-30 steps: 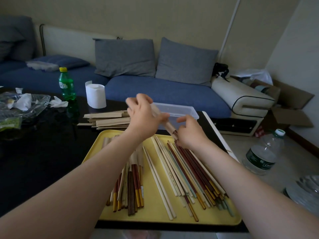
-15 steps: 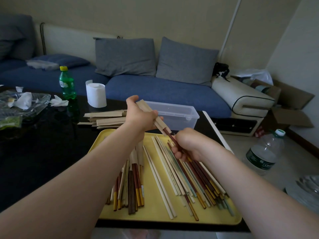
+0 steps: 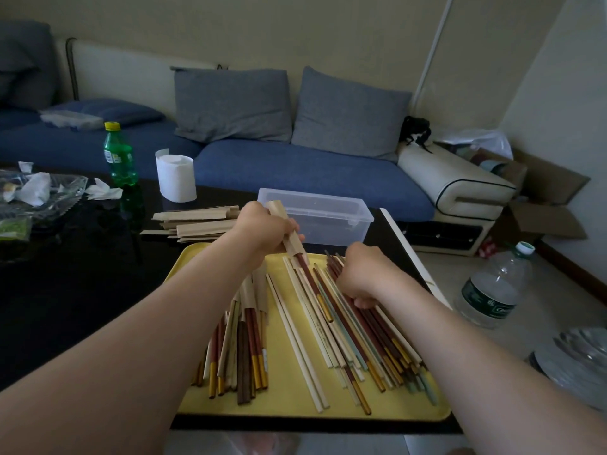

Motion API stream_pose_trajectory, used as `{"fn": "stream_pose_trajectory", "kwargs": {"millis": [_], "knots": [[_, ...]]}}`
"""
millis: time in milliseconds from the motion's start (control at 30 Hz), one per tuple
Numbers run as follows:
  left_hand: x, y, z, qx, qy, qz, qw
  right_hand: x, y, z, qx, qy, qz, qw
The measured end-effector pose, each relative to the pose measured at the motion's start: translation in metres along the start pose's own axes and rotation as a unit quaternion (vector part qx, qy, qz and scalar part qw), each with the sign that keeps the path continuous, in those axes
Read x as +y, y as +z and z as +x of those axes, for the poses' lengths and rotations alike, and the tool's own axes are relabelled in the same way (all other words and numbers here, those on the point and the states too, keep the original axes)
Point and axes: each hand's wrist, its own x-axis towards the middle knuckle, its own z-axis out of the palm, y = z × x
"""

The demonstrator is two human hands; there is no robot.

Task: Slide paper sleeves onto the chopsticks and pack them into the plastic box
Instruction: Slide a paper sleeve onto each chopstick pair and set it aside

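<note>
Sleeve (image 3: 293, 246) turned steeper, seemingly inside left fingers (image 3: 289, 227)

A green bottle (image 3: 119, 156) with a yellow cap stands on the black table (image 3: 65, 274) beside a white paper roll (image 3: 176, 178). Crumpled tissues (image 3: 34, 188) lie in a glass dish (image 3: 70, 195) at the left. Behind is a blue sofa (image 3: 295, 172) with grey cushions (image 3: 233, 105). A clear water bottle (image 3: 494, 289) stands on the floor near a cardboard box (image 3: 548, 205).

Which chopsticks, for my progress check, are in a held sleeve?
The dark red, gold-tipped ones in the sleeve the left hand grips; other sleeved ones lie on the tray.
</note>
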Motion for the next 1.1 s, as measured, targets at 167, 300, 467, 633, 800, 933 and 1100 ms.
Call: {"fn": "stream_pose_trajectory", "kwargs": {"millis": [167,300,467,633,800,933,1100], "knots": [[-0.002,0.003,-0.001,-0.05,0.011,0.042,0.998,0.011,-0.005,-0.001,-0.026,0.021,-0.064,0.997],[-0.004,0.006,-0.005,-0.088,0.031,0.057,0.994,0.005,-0.001,0.0,-0.025,0.026,-0.066,0.997],[-0.003,0.008,-0.009,-0.096,0.022,0.051,0.994,0.002,0.003,-0.001,-0.02,0.026,-0.058,0.998],[-0.001,0.003,-0.01,-0.076,0.006,0.04,0.996,0.002,-0.005,-0.006,0.002,-0.006,-0.012,1.0],[0.002,-0.002,-0.008,-0.037,-0.013,-0.014,0.999,-0.009,-0.012,-0.015,0.043,-0.068,0.084,0.993],[0.002,-0.003,-0.003,-0.006,-0.034,-0.039,0.999,-0.017,-0.014,-0.027,-0.067,-0.134,0.127,0.98],[-0.001,-0.007,0.001,0.039,-0.008,-0.072,0.997,-0.016,-0.015,-0.028,-0.178,-0.137,0.066,0.972]]}}
